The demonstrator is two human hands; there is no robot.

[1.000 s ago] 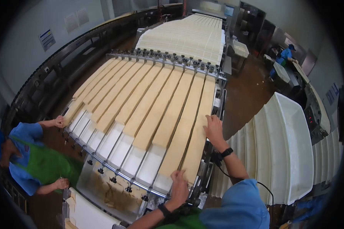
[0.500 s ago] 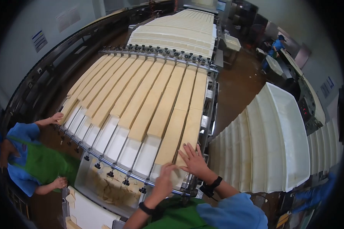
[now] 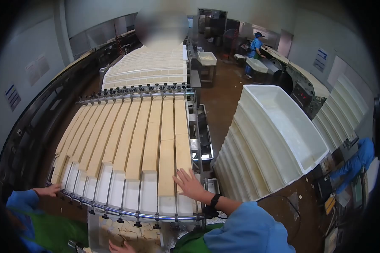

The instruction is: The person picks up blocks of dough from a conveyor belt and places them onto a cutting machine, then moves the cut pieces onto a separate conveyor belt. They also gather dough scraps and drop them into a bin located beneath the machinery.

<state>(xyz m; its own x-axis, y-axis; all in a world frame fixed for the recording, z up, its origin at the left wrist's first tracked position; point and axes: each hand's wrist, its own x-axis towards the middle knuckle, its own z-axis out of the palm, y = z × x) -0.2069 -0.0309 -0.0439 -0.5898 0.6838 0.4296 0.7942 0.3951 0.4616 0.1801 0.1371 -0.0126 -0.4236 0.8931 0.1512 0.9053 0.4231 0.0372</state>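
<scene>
Long tan dough strips (image 3: 150, 139) lie side by side on a white slatted conveyor (image 3: 114, 189). My right hand (image 3: 190, 183) rests flat, fingers spread, on the near end of the rightmost strip (image 3: 181, 139) and holds nothing. My left hand (image 3: 121, 246) shows only partly at the bottom edge, low over a bin of cut dough pieces (image 3: 131, 230) under the conveyor's end. Its grip is hidden.
A co-worker's hand (image 3: 50, 190) touches the conveyor's left corner. A roller cutter bar (image 3: 135, 90) crosses the belt farther up. Nested white tubs (image 3: 283, 130) stand to my right on the brown floor. Another person in blue (image 3: 254, 46) works at the back.
My view has swung right and up. My right hand stayed at the near end of the rightmost strip. My left hand dropped from the belt's end down to the bin below.
</scene>
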